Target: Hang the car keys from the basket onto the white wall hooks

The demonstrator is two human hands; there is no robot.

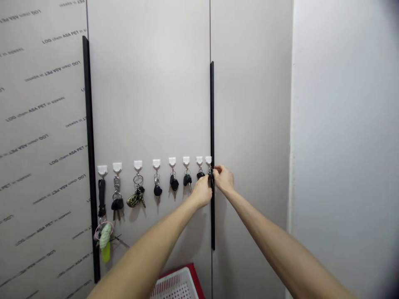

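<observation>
A row of white hooks runs across the pale cabinet door, and each one carries keys. At the rightmost hook [208, 160] both my hands meet around a small black bunch of keys [211, 176]. My left hand [202, 192] is closed on it from the left, its fingertips partly hidden. From the right, across the black handle, my right hand [222, 178] pinches at the same keys near the hook. Just left of my hands, black keys [200, 175] hang from the neighbouring hook [199, 160], partly covered by my left hand.
Farther left hang keys with a bronze wheel-like fob [134, 201] and a black strap [102, 197] with a green charm [106, 236]. Long black handles [212, 112] edge the doors. A white perforated basket [187, 276] with something red behind it sits below. A wall [343, 145] stands right.
</observation>
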